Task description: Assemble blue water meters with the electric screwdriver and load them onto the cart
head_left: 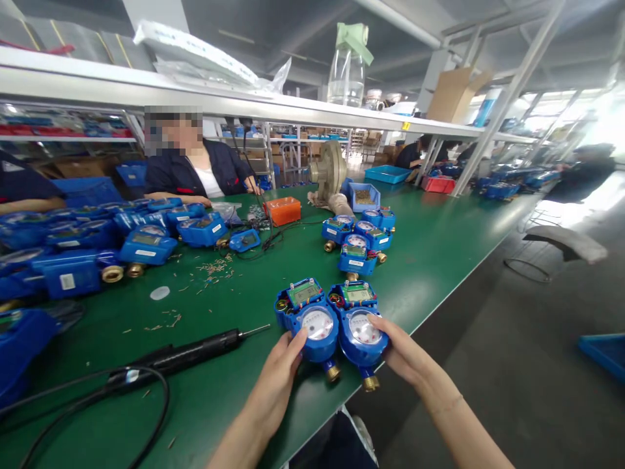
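Left hand [278, 371] grips the left meter [317, 326] at its 1 o'clock, thumb on dial edge (other fingers mostly hidden). Right meter [362, 329], just beside, is at the right hand's [405, 348] 10 o'clock, gripped, thumb on dial. Green surface [278, 267]: black screwdriver [195, 355] at left hand's 9, more meters [359, 249] past the pair, 12. Room: co-worker [215, 169] at 11, stool [561, 241] at 2.

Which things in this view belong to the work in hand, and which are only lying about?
Likely belong:
left water meter and right water meter, both held;
corded screwdriver on the bench.

Likely just about:
green-topped bottle and open cardboard box on the shelf;
stool on the floor.
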Action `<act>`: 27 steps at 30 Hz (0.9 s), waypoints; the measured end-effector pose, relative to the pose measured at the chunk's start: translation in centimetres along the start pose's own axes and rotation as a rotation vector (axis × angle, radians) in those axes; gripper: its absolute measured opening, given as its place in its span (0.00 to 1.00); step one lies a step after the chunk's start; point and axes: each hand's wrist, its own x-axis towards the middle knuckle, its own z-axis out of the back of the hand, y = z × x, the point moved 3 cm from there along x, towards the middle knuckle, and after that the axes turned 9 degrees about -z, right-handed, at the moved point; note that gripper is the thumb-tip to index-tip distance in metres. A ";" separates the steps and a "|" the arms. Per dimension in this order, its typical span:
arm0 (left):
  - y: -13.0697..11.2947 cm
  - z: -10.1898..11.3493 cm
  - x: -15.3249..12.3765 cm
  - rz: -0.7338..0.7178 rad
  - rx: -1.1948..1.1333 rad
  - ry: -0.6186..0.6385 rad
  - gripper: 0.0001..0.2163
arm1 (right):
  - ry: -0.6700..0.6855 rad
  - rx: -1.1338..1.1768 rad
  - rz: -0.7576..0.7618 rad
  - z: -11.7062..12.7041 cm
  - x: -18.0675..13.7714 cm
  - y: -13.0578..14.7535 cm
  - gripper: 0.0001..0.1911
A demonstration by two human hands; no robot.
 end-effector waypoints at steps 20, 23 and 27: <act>5.1 -6.9 -2.3 0.310 -0.060 0.092 0.20 | -0.474 0.491 0.538 0.6 -14.0 -8.3 0.41; 7.2 -9.7 -4.7 0.412 -0.037 0.284 0.23 | -0.620 0.571 0.646 1.5 -18.8 -10.7 0.40; 10.6 -12.6 -9.3 0.533 0.008 0.516 0.25 | -0.847 0.613 0.779 1.6 -25.3 -15.2 0.38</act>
